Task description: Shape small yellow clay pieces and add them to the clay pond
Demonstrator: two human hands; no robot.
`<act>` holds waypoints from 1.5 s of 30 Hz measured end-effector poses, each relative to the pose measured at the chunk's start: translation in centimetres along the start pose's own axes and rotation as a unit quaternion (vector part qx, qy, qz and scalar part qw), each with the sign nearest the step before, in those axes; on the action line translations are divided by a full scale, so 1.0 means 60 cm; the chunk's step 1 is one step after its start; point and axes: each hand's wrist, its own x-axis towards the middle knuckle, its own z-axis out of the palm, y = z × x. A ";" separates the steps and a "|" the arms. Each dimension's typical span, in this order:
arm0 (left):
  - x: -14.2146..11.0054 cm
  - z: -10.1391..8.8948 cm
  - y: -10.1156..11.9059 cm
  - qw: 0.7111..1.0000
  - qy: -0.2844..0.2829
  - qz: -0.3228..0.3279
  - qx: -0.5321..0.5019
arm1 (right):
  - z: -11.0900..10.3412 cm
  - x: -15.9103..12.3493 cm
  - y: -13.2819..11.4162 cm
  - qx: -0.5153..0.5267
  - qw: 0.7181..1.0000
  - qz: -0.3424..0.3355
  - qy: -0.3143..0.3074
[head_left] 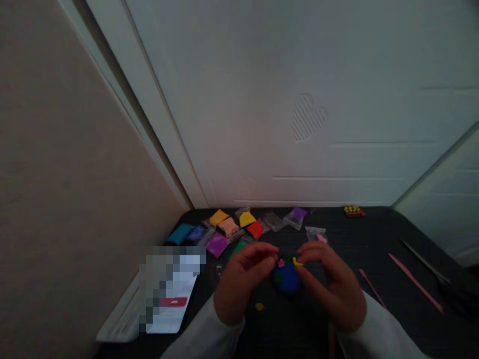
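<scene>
From white sleeves [209,334], pinching yellow piece [297,262] in right hand [333,286], presumably because so tiny, near top of blue ball [287,280] on counter [359,234]. Curling left hand [245,284] beside pink piece [281,263]; cannot tell if gripping.

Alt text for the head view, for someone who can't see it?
Left hand and right hand flank a blue lump on a dark table, the right pinching a yellow piece. Colourful packets lie beyond, scissors to the right.

- 2 hands [242,284]
- 1 blu ball [287,280]
- 2 yel. bits [259,307]
- 1 pink bit [281,263]
- approx. 10 col. pkts [217,245]
- 1 lit screen [170,319]
- 1 pr. scissors [443,280]
- min. 2 pink tools [415,281]
- 2 wall hearts [307,118]
</scene>
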 end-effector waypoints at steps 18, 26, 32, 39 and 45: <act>0.014 0.013 0.100 0.935 -0.026 0.244 0.256 | -0.062 0.095 -0.075 0.209 0.976 -0.001 -0.057; 0.014 -0.014 0.113 0.900 -0.099 0.290 0.311 | -0.057 0.108 -0.081 0.194 0.978 0.003 -0.079; 0.006 -0.004 0.118 0.886 -0.108 0.293 0.344 | -0.054 0.103 -0.083 0.201 0.974 0.015 -0.102; -0.003 0.009 0.124 0.884 -0.116 0.292 0.347 | -0.052 0.101 -0.084 0.200 0.971 0.016 -0.130; -0.005 0.015 0.122 0.890 -0.108 0.282 0.341 | -0.054 0.095 -0.081 0.200 0.969 0.016 -0.146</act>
